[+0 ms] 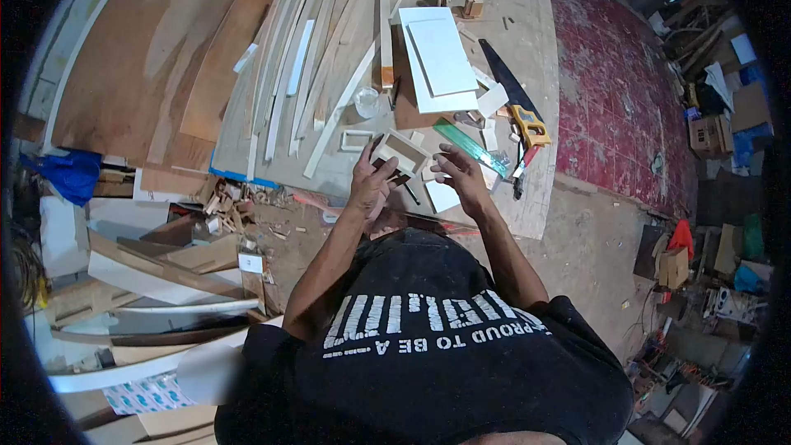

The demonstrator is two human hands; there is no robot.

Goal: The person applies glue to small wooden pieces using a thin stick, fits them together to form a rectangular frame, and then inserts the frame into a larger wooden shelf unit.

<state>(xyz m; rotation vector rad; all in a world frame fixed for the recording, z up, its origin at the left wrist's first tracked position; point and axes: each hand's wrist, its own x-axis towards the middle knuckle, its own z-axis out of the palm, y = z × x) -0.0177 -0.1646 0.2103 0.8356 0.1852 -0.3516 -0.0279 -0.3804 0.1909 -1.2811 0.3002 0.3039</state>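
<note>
My left hand point(372, 181) grips the left side of a small open wooden box point(407, 147) above the near edge of the workbench point(329, 156). Just right of the box is my right hand point(461, 180), its fingers curved and apart, with nothing visible between them. A small rectangular wooden frame point(356, 141) lies left of the box, and a clear plastic cup point(367, 101) stands behind it. Beyond my right hand a green ruler point(470, 147) lies slantwise. A white piece point(442, 195) rests below the box, partly hidden by my right hand.
White panels point(441, 58) are stacked mid-bench. A handsaw point(504, 70) with a yellow handle lies to their right among offcuts. Long wooden strips point(317, 58) cover the left side. Curved boards point(156, 280) are piled on the floor at left; cardboard boxes point(707, 133) stand far right.
</note>
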